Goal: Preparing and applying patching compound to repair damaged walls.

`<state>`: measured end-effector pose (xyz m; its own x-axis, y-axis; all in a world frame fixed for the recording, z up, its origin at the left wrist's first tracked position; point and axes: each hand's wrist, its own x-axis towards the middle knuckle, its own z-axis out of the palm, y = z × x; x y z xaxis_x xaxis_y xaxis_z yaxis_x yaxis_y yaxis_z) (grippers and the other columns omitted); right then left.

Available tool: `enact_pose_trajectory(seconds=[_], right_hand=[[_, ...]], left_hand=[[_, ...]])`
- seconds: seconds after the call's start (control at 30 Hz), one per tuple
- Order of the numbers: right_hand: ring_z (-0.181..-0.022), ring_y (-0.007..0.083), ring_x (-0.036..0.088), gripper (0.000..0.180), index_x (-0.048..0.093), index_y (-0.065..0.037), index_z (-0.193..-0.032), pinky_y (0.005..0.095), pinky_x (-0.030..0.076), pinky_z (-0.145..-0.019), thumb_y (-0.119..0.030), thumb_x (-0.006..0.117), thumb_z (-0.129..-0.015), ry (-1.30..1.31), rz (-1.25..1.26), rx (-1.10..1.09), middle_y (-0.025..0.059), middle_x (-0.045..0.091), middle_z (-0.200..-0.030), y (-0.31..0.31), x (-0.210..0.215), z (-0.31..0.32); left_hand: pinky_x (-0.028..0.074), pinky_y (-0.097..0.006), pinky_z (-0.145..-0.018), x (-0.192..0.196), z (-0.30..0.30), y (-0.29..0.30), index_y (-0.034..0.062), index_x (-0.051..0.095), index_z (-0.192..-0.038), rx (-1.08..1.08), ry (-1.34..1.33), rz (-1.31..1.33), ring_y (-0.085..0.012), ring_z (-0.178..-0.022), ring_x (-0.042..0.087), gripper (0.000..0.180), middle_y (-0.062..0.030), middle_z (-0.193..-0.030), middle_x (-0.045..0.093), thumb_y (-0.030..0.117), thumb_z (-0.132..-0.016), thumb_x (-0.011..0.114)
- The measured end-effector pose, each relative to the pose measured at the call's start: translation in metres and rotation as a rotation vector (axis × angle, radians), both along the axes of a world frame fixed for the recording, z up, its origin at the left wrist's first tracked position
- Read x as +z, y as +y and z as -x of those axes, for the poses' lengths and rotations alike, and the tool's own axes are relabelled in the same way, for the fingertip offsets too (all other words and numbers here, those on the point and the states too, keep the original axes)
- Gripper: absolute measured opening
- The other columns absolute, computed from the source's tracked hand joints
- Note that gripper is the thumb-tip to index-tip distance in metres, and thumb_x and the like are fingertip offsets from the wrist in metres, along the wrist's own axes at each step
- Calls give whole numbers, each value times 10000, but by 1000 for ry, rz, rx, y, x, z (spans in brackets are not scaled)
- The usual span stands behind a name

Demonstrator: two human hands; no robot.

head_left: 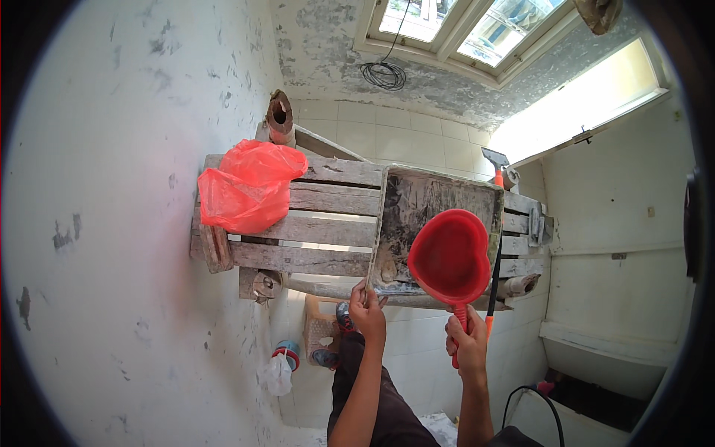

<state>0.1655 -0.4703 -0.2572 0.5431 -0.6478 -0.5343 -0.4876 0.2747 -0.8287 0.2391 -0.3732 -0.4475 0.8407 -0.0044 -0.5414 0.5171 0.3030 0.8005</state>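
Gripping dipper point(450, 257) w/ R hand point(468, 344), tray point(439, 190) w/ L hand point(367, 311); dipper beyond R fingers point(452, 329) could tip if grip slips.

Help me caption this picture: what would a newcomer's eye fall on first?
Probably the red, heart-shaped dipper, held in the right hand over the grimy tray; the left hand is at the tray's near left corner. Next would come the crumpled red bag on the left end of the slatted bench.
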Motion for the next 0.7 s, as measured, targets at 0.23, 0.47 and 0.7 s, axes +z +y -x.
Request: enact_pose_trajectory(seconds=[0.23,0.47,0.7], right_hand=[[-462,31,414,217,566,3,-1182,200,322,-406,-108,568,-995,7,44,21,-18,504,-709,0,-1,4],[-502,14,392,254,576,14,-1222,194,314,-433,-80,581,-987,24,71,26,-50,489,-713,2,2,4],[-512,16,405,252,581,9,-1215,192,323,-438,-77,589,-978,35,135,45,-46,501,-728,1,0,4]], left_hand=[[641,-356,-795,4,-1,1,-13,557,-1265,-56,26,-12,-158,-995,643,256,-122,-1176,643,3,-1017,493],[641,-351,-794,3,-1,1,-11,556,-1268,-51,28,-15,-160,-1012,644,260,-128,-1202,641,2,-1017,495],[641,-345,-788,4,-1,0,-10,555,-1271,-45,30,-4,-158,-1012,644,263,-128,-1202,641,0,-1015,497]])
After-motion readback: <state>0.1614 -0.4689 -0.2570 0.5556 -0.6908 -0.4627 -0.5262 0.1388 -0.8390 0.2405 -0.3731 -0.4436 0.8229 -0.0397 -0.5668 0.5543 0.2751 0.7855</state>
